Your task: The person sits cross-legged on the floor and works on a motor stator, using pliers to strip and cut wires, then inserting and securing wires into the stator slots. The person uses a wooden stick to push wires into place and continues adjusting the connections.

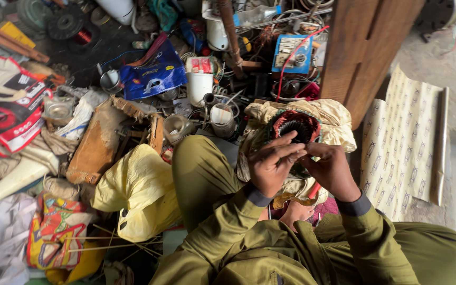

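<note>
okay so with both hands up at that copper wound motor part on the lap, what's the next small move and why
Probably draw the pinched fingertips back toward the body. The left hand has its fingers pressed together just below the copper-wound stator, which rests on a cloth; the right hand braces alongside. Whether a wire strand is pinched is too fine to see, so go gently.

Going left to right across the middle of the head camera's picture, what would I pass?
Red and white printed bag → yellow plastic bag → left hand → right hand → brown wooden board → patterned cream sheet.
</note>
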The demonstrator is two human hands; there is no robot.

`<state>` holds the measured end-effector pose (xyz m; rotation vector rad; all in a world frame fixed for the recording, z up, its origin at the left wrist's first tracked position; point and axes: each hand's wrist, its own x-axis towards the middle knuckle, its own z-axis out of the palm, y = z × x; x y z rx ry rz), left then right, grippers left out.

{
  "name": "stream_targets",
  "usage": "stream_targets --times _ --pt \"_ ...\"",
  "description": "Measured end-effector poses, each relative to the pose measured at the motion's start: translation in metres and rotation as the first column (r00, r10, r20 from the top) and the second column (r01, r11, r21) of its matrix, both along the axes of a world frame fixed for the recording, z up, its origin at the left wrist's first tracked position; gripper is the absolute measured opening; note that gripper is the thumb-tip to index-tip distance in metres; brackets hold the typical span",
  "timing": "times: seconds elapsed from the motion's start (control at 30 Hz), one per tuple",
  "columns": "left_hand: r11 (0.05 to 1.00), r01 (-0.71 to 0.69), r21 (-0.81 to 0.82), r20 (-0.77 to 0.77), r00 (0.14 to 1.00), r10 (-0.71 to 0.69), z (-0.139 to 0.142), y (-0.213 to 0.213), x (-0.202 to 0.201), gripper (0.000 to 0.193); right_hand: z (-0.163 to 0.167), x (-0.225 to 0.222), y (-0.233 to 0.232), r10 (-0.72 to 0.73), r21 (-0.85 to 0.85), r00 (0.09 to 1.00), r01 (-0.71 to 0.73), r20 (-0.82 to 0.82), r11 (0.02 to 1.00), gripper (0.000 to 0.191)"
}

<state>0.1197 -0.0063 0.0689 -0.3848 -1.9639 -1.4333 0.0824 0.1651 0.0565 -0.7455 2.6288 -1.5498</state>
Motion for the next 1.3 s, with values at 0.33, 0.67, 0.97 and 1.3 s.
stream_targets --times 0.33,0.67,0.97,1.3 --pt "0.985 0.006 -0.175 0.024 1.000 -0.001 -0.092 -0.003 -0.017 0.038 0.061 0.009 -0.006 0.116 -0.018 0.984 -0.119 -0.133 0.993 0.046" --pt "0.941 0.074 -0.331 0.034 0.997 -0.066 -0.099 -0.011 -0.006 0.033 0.052 0.029 -0.002 0.014 -0.026 0.938 -0.025 -0.347 0.999 0.020" --pt "0.896 0.013 -0.444 0.190 0.979 0.079 -0.085 -0.021 -0.008 0.017 0.038 0.026 0.000 -0.012 -0.117 0.955 -0.024 -0.296 0.993 0.016" --pt "0.959 0.191 -0.210 0.234 0.962 -0.140 -0.030 -0.085 -0.004 0.034 0.023 0.033 0.040 -0.012 -0.243 0.999 0.005 -0.029 0.970 0.028"
